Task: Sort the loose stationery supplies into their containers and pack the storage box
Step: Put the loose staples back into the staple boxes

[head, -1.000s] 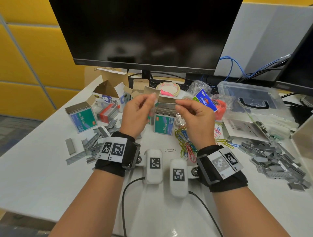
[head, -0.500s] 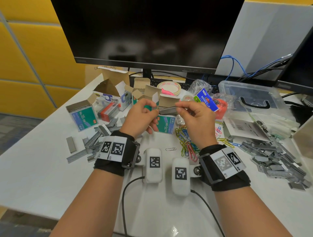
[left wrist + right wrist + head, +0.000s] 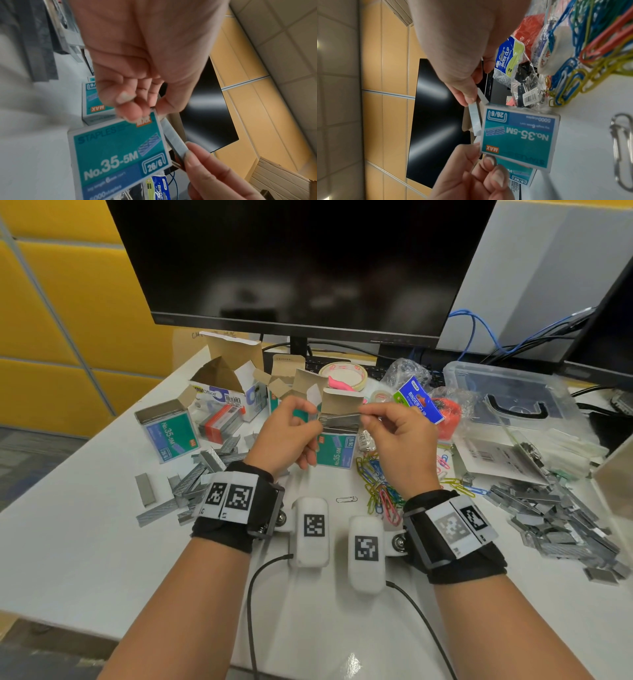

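A grey staple strip (image 3: 339, 418) lies level just over the open top of a teal staple box (image 3: 335, 454) standing at the desk's middle. My left hand (image 3: 291, 436) pinches the strip's left end with thumb and forefinger, the other fingers curled. My right hand (image 3: 394, 436) pinches its right end. In the left wrist view the strip (image 3: 173, 138) runs along the box's (image 3: 120, 148) upper edge. The right wrist view shows the strip (image 3: 475, 119) against the box (image 3: 518, 138), with more strips stacked inside.
Loose staple strips lie in piles at the left (image 3: 191, 484) and right (image 3: 555, 518). A second teal box (image 3: 168, 433) and a white carton (image 3: 226, 395) stand left. Coloured paper clips (image 3: 380, 487), a binder clip bag (image 3: 416, 402), a tape roll (image 3: 342, 374) and the clear storage box (image 3: 507, 402) lie right.
Both hands have come down and forward with the staple strip, from chest height in front of the boxes to the teal box's open top.
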`<state>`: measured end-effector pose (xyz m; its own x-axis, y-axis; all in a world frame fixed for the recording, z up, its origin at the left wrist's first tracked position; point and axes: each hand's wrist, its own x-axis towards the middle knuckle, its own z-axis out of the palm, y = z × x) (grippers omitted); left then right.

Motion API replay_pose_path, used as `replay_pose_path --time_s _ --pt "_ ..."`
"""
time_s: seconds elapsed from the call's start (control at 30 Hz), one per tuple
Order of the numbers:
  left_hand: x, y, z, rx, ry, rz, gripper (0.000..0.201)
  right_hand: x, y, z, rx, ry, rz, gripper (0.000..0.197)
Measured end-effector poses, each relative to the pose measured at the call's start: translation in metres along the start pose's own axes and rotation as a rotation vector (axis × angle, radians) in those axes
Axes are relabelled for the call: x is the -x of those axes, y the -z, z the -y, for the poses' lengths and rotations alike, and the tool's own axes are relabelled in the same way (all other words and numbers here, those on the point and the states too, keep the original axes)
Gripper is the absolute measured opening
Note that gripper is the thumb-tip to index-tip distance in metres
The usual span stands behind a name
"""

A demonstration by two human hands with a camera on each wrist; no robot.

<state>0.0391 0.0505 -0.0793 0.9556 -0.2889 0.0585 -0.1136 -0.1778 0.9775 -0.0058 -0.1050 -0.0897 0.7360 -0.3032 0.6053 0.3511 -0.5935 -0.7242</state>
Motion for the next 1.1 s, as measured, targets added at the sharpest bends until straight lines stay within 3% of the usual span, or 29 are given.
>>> replay_pose_path --time_s 0.57,1.1 --pt "0.0001 0.0007 -0.0008 0.038 0.013 -0.014 0.016 0.0008 0.0016 0.0062 0.116 0.043 0.07 0.014" --pt "-0.0017 0.0027 0.002 0.069 0.015 0.023 0.018 0.0002 0.002 0.0061 0.218 -0.065 0.142 0.013"
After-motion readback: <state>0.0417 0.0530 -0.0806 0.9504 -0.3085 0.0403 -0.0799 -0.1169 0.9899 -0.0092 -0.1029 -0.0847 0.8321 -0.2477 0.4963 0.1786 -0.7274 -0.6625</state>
